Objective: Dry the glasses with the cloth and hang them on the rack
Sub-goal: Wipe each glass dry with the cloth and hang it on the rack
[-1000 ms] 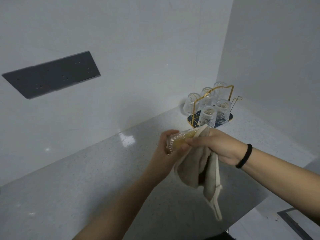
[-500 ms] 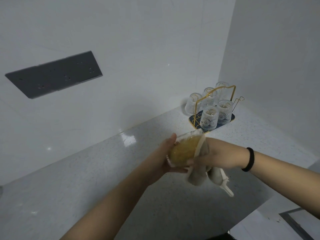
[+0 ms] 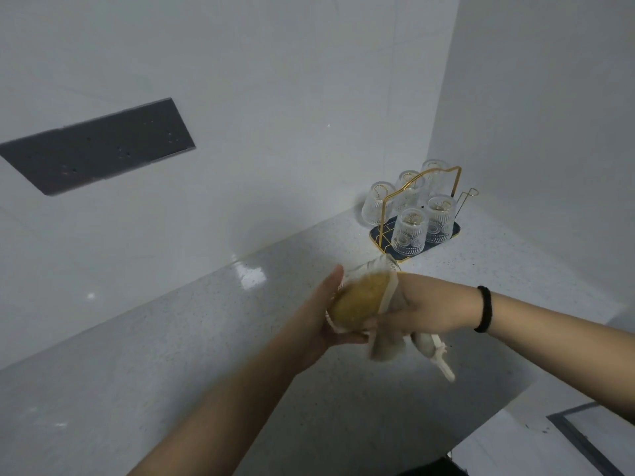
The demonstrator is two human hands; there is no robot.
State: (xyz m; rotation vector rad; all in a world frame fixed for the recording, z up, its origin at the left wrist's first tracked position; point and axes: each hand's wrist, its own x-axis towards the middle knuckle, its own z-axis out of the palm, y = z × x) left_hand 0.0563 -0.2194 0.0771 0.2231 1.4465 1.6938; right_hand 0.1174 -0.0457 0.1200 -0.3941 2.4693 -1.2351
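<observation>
Above a pale speckled bench (image 3: 171,355) in a white-walled corner, a ribbed glass (image 3: 357,297) lies tilted, mouth toward the rack (image 3: 422,207) of five upturned glasses. The left hand (image 3: 323,317) cups it; the right hand (image 3: 422,310) grips the cloth (image 3: 388,345) stuffed inside.

Both forearms are stretched forward and brought together at mid-frame. The left hand (image 3: 323,314) is cupped around a glass (image 3: 360,297) from below, thumb raised. The right hand (image 3: 426,310), a black band at its wrist, is curled around a cloth (image 3: 388,345) pressed against that glass.
</observation>
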